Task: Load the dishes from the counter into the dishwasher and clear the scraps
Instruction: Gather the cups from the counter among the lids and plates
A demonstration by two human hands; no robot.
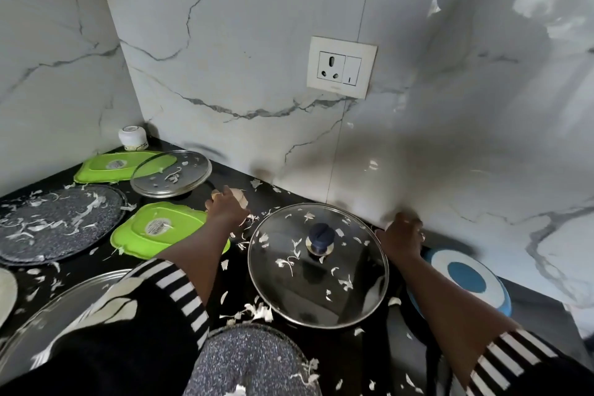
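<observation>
Black worktop point(231, 175), set against a white marble-veined wall point(257, 42). Pale papery peel scraps point(257, 312) lie scattered over most of it and over the dishes.

Dishes on the worktop:
- Large round glass lid with steel rim and dark blue knob point(318, 264), centre, knob up, flecked with scraps.
- Smaller steel-rimmed glass lid point(172, 173), further back, overlapping the far lime-green plastic lid point(112, 165).
- Near lime-green plastic lid point(160, 228), partly under the left forearm.
- Round speckled grey pan point(54, 222), far left, heavily littered.
- Second speckled grey piece point(250, 360), bottom edge.
- Steel plate point(64, 299), lower left, partly behind the striped sleeve point(180, 292).
- Blue-and-white round plate point(466, 276), right, under the right forearm.

Left hand point(226, 207): reached forward between the two glass lids, back of the hand up, fingers curled; its grip is closed on a clump of the scraps.

Right hand point(403, 235): stretched to the foot of the wall, just beside the big lid's right rim, fingers bent down. Pale bits show at the fingertips; cannot tell whether the grip holds them.

Small white jar point(132, 137) in the back corner. White wall socket point(340, 67) above.
</observation>
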